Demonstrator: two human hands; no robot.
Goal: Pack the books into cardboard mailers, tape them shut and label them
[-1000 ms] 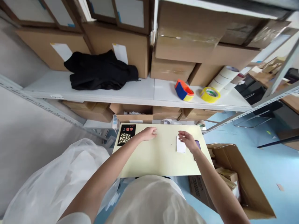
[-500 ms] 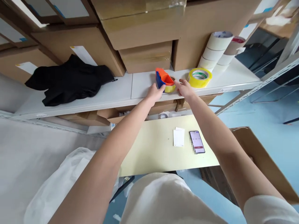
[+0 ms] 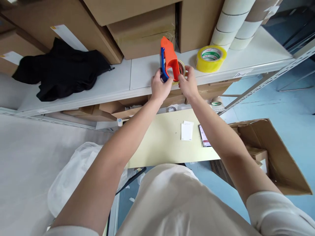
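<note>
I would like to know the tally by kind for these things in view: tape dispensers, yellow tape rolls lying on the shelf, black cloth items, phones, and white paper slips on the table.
Tape dispenser, between left hand and right hand: 1
Yellow tape roll: 1
Black cloth item: 1
Phone: 1
White paper slips, overlapping: 2
Total: 6

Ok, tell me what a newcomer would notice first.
Likely the orange-and-blue tape dispenser, held between the left grip and right grip near the front edge of the shelf. Next, the bright yellow tape roll to its right, then the black cloth heaped toward the shelf's left end.
</note>
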